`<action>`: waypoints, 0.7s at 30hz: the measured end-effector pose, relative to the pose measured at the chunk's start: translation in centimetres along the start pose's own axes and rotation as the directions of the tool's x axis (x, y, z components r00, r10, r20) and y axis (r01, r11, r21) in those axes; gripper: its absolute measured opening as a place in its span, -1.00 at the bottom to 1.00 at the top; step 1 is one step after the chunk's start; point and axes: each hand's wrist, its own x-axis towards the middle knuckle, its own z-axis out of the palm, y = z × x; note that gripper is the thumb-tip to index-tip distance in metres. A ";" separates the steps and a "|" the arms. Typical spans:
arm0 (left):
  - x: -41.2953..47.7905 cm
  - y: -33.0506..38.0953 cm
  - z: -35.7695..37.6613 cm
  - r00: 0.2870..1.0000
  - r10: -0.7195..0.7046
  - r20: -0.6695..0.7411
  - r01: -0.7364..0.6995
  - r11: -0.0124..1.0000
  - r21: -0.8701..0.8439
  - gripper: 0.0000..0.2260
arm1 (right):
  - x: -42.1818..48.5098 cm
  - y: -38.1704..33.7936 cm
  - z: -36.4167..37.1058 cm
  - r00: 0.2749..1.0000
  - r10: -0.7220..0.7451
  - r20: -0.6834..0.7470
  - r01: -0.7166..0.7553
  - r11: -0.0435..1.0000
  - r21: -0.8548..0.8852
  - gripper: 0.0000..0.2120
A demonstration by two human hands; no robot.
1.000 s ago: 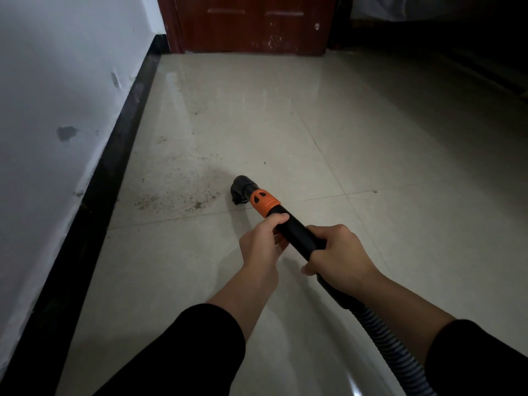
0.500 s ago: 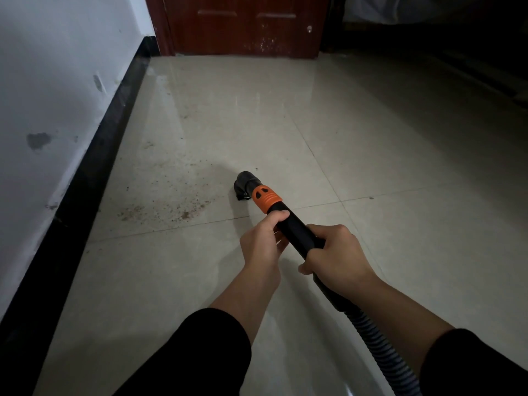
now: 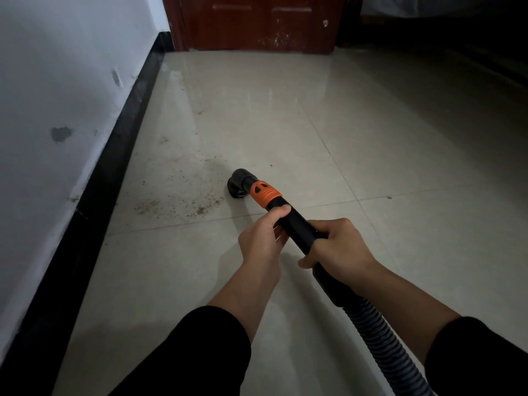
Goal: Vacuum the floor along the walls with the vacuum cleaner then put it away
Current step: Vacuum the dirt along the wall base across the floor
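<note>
Head view, nearest me first: the ribbed hose (image 3: 380, 335) comes up from the floor's (image 3: 343, 138) near edge and joins the black wand (image 3: 297, 224). My right hand (image 3: 337, 244) is wrapped round the wand's rear. My left hand (image 3: 263, 238) grips it further forward, thumb on top just behind the orange collar (image 3: 264, 193), so both hands are closed on the wand.

I judge the wand stiff and light, while the hose is soft and likely to drag behind. The smooth plastic could twist, so I'd hold the plain tube with both hands and keep off the collar, which may be a release.

Beyond the collar the nozzle (image 3: 238, 181) appears to touch the floor, just beside a scatter of dirt (image 3: 183, 201). That lies between it and the black skirting (image 3: 114, 172) along the floor's left edge, under the white wall (image 3: 57, 81). A red-brown door (image 3: 257, 24) closes the far edge
</note>
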 end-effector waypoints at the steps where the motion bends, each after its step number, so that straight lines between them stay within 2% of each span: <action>1: 0.0 0.2 -0.2 1.000 0.003 -0.002 -0.003 1.000 -0.001 -0.78 | 0.0 -0.2 0.2 1.000 -0.001 0.005 0.001 1.000 0.003 -0.67; 21: -1.7 2.2 -3.5 0.999 0.023 -0.040 -0.025 0.999 -0.039 -0.80 | -1.3 -2.3 2.4 0.994 -0.016 0.104 0.017 1.000 -0.003 -0.62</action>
